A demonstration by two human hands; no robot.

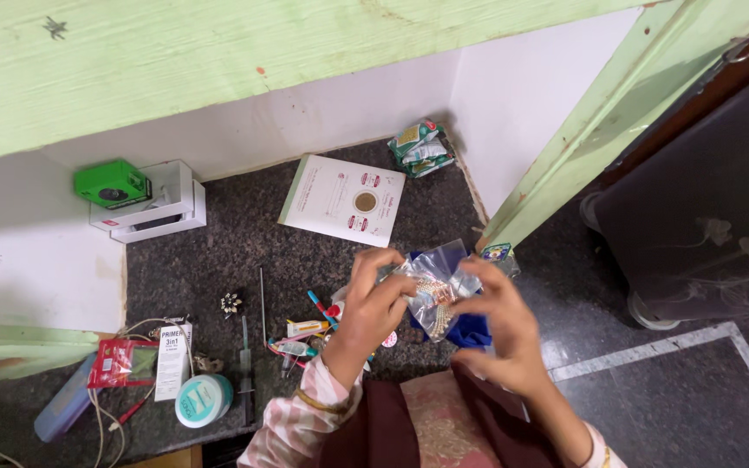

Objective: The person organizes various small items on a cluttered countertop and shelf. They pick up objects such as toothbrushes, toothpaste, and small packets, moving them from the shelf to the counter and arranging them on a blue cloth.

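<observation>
Both my hands hold a small clear plastic bag (433, 286) with gold-coloured jewellery inside, above the dark stone shelf (218, 251). My left hand (373, 303) grips the bag's left side with fingers curled over it. My right hand (500, 325) pinches the bag's right side. A blue cloth or pouch (470, 331) sits under the bag, partly hidden by my right hand. Small tubes and pens (305, 334) lie on the shelf just left of my left hand.
A white card (344, 199) lies at the back, green packets (422, 147) in the corner. White boxes (162, 204) carry a green box (112, 185). A round teal-lidded jar (203, 400), a red packet (119, 362), a white carton (172, 360) and cables sit front left. A dark door (704, 208) stands right.
</observation>
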